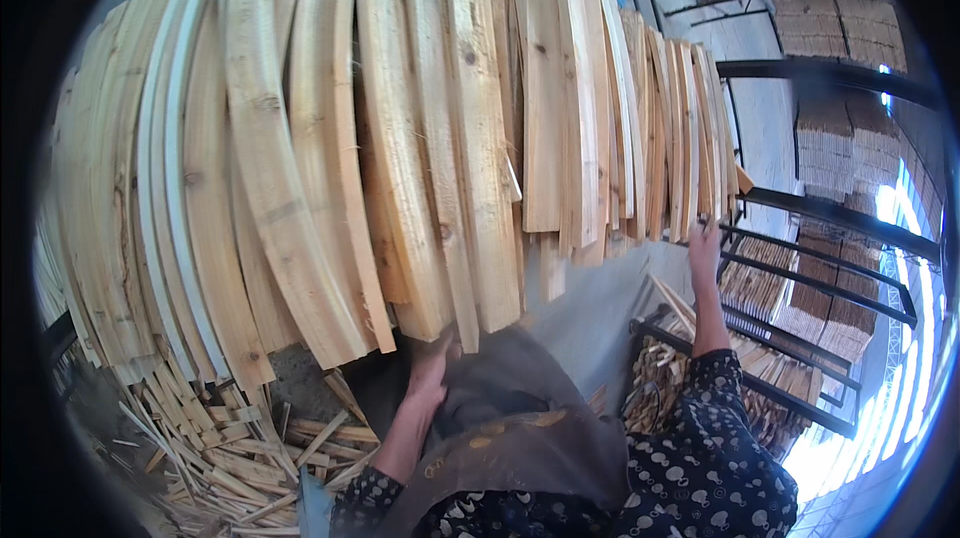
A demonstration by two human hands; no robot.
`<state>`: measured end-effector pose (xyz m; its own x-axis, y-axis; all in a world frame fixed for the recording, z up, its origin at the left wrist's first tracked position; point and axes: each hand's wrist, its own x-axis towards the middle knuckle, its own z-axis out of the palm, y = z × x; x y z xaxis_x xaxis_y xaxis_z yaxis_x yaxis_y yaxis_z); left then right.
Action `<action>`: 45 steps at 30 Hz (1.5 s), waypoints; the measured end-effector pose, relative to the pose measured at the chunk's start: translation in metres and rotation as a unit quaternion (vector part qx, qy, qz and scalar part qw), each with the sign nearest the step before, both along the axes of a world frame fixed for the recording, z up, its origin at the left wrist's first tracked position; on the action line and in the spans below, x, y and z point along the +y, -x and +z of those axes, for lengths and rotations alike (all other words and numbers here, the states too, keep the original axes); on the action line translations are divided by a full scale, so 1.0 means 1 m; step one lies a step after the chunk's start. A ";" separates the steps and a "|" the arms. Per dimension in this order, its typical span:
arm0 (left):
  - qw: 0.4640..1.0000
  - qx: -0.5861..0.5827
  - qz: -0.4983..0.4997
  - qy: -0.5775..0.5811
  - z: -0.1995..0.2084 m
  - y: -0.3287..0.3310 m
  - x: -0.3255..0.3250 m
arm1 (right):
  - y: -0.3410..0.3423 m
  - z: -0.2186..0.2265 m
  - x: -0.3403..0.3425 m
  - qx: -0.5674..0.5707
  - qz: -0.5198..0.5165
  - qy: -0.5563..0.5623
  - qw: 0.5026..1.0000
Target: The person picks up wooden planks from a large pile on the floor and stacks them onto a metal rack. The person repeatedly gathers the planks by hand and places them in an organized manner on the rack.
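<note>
A wide row of long, pale wooden boards [470,148] lies side by side, with uneven ends pointing toward me. My left hand [430,363] is at the near end of a middle board [415,278], closed against it; its fingertips are partly hidden under the wood. Over at the right end of the row, my right hand [703,243] is raised with its fingers closed around the end of a narrow wooden slat [690,158]. Between my arms hangs a dark apron [500,428].
Loose wood offcuts [240,468] are heaped at the lower left. Dark metal bars [840,213] jut out on the right, around a rack holding more wood pieces [655,378]. Tall bundled stacks of slats [845,138] stand beyond on the grey floor [765,123].
</note>
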<state>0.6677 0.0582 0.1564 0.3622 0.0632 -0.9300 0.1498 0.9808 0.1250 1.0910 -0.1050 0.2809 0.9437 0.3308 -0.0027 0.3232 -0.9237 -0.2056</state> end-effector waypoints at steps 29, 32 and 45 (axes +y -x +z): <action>0.844 0.347 0.376 -0.162 -0.129 0.312 -0.162 | 0.400 -0.158 0.164 0.542 0.267 0.181 0.776; 0.795 0.383 0.457 -0.114 -0.125 0.307 -0.171 | 0.497 -0.164 0.249 0.593 0.360 0.193 0.694; 0.696 0.457 0.541 -0.121 -0.146 0.505 -0.121 | 0.847 -0.272 0.339 0.627 0.493 0.360 0.484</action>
<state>0.1628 -0.0627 0.0107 -0.7538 0.0340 -0.6563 -0.5348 0.5486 0.6427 0.2438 0.2338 0.0089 -0.5650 0.1064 -0.8182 0.7180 -0.4252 -0.5511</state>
